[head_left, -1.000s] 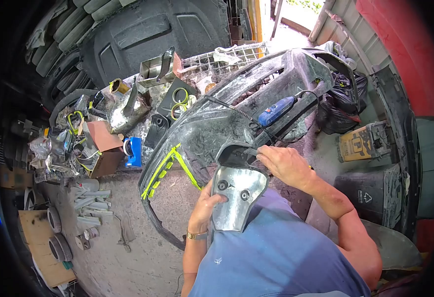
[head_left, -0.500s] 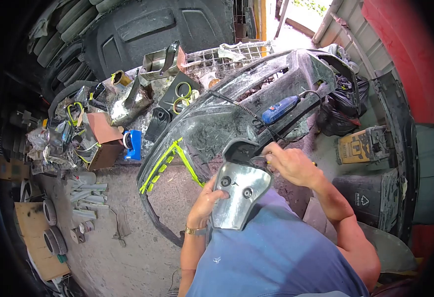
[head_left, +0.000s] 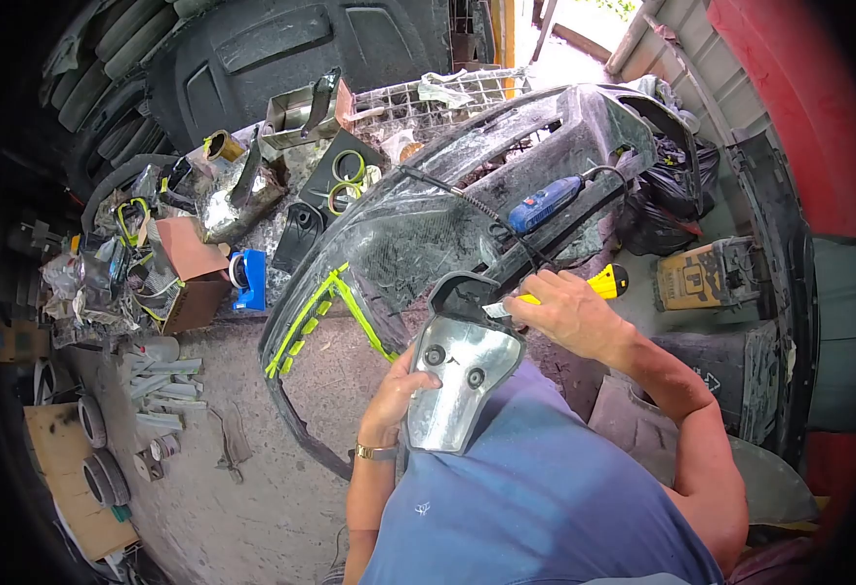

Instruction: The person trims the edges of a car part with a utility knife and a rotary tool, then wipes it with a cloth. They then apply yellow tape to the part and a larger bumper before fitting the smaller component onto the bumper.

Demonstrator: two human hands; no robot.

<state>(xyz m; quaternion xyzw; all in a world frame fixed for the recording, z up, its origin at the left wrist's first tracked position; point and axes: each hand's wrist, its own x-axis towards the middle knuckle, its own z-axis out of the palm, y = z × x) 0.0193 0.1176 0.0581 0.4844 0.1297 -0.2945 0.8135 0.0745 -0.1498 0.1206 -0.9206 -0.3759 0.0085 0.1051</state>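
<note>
My left hand [head_left: 398, 396] is closed on the left edge of a silver, shield-shaped part [head_left: 457, 417]. The part has two dark round fittings on its face and a curved black piece [head_left: 459, 294] at its upper end. In my right hand [head_left: 572, 314] is a yellow utility knife [head_left: 607, 282]. Its handle sticks out behind the fist to the right, and its blade meets the right side of the black piece. Just beyond my hands lies a large dark car bumper [head_left: 418, 244] with bright yellow-green tape [head_left: 301, 327] along its left end.
A blue power tool [head_left: 545, 204] with a cord rests on the bumper. The cluttered bench behind holds tape rolls [head_left: 348, 168], a blue tape dispenser [head_left: 249, 281] and a metal box [head_left: 296, 122]. To the right are black bags [head_left: 657, 219] and a yellow-brown box [head_left: 703, 276].
My right hand has turned so that the yellow knife handle shows more fully, with the blade at the black piece's edge. The view has shifted slightly; my left hand still holds the part.
</note>
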